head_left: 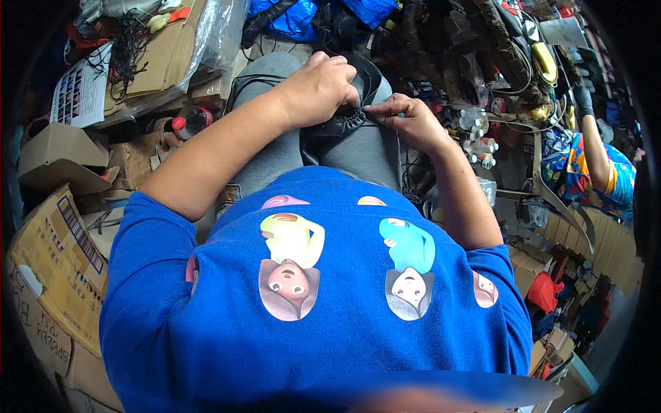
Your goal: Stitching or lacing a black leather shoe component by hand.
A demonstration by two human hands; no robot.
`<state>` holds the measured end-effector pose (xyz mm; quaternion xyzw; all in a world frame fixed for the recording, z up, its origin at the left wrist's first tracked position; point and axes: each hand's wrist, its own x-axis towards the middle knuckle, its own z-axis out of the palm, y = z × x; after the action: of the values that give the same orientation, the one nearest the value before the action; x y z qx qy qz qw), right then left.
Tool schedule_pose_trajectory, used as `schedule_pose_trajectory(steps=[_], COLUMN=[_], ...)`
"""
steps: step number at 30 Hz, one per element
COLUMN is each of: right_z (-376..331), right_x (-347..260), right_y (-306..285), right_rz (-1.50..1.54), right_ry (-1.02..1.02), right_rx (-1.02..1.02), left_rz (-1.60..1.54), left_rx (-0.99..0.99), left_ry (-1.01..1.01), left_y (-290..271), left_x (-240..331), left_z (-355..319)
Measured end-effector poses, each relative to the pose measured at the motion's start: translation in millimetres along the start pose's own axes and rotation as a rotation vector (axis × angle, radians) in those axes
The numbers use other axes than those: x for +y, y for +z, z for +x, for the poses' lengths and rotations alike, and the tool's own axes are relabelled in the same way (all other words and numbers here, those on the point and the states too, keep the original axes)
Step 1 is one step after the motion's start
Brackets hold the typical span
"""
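Observation:
A black leather shoe (354, 103) rests on my lap, between my knees in grey trousers. My left hand (318, 88) is closed over the top of the shoe and holds it down. My right hand (406, 118) pinches the wrinkled black edge of the shoe between thumb and fingers. Whether those fingers also hold a thread or needle is too small to tell. Much of the shoe is hidden under my left hand.
Cardboard boxes (58, 255) are stacked at my left, with a red-capped dark bottle (189, 121) beside my left knee. Small plastic bottles (478, 141) stand to the right. Another person in a colourful shirt (592, 165) sits at far right. Tools and clutter fill the top.

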<state>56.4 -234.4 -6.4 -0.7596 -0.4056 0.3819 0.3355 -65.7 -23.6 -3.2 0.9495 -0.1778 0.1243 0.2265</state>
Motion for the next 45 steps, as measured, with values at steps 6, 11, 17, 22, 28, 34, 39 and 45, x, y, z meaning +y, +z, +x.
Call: schedule_pose_trajectory(steps=[6,11,17,22,28,34,39,45], right_z=[-4.4,-16.6,-12.4,-4.2,1.6,-5.8,-0.8,-1.1], right_x=[4.6,-14.7,-13.6,-7.5,-3.2,-0.9,6.8,-0.2], right_y=[9.9,15.3,7.7,3.3,1.7,15.9,14.0,14.2], right_rz=[0.017,-0.148,-0.103,0.047,0.03,-0.052,0.083,0.235], right_ry=[-0.053,-0.072,-0.017,0.052,0.056,-0.009,-0.058,0.093], right_rx=[0.092,0.231,0.158,0.058,0.035,0.156,0.178,0.086], left_rz=[-0.391,-0.288,-0.098,-0.127,-0.225,-0.149,-0.422,-0.37], left_rx=[-0.02,0.084,0.091,0.028,-0.023,0.093,-0.055,0.055], left_ry=[-0.268,-0.362,-0.219,-0.146,-0.133,-0.171,-0.442,-0.257], left_y=[21.4,14.3,-1.4,7.1,9.8,20.0,20.8,29.5], left_x=[-4.0,-2.4,-0.7,-18.5,-23.1,0.4,-6.0,-12.5], left_z=[-13.1,-32.4,-22.4,-12.2,-5.5,-18.7,-14.1,-17.3])
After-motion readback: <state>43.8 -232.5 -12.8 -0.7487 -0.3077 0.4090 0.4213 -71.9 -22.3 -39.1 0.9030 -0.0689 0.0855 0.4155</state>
